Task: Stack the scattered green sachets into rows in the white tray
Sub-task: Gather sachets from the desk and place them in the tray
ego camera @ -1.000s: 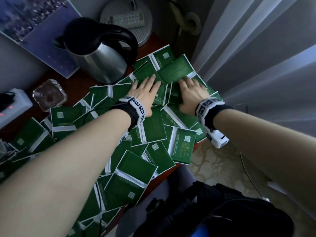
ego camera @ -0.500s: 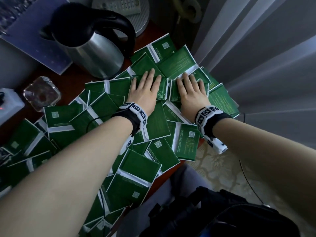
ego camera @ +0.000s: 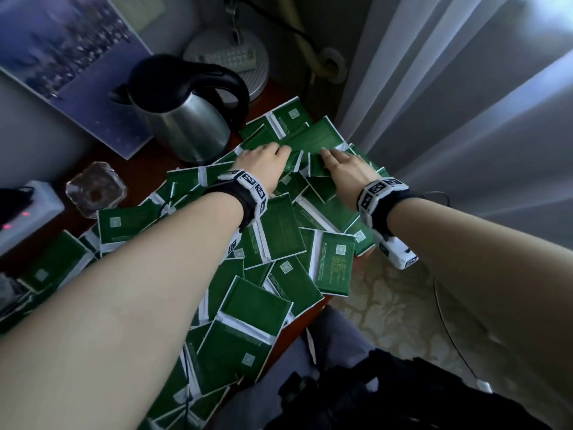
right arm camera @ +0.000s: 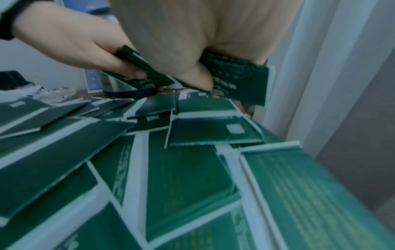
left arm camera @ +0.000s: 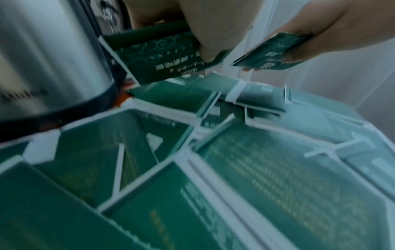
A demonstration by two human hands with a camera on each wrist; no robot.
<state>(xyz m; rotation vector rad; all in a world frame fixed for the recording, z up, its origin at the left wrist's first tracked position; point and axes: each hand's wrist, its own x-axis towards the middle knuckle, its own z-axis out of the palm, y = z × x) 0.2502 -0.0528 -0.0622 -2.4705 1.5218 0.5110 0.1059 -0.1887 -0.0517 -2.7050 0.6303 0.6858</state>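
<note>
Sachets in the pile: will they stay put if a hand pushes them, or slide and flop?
Probably slide: the sachets lie loosely overlapped and look glossy. Likely light and thin, since each hand pinches one by its edge. One sachet overhangs the table, so it may drop.

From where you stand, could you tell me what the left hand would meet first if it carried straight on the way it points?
Probably more green sachets at the pile's far end; the left hand already pinches one. The kettle sits just to its left; depth is unclear.

Pale curtains (ego camera: pixel 449 97) hang beside a dark wooden table (ego camera: pixel 139 169).
</note>
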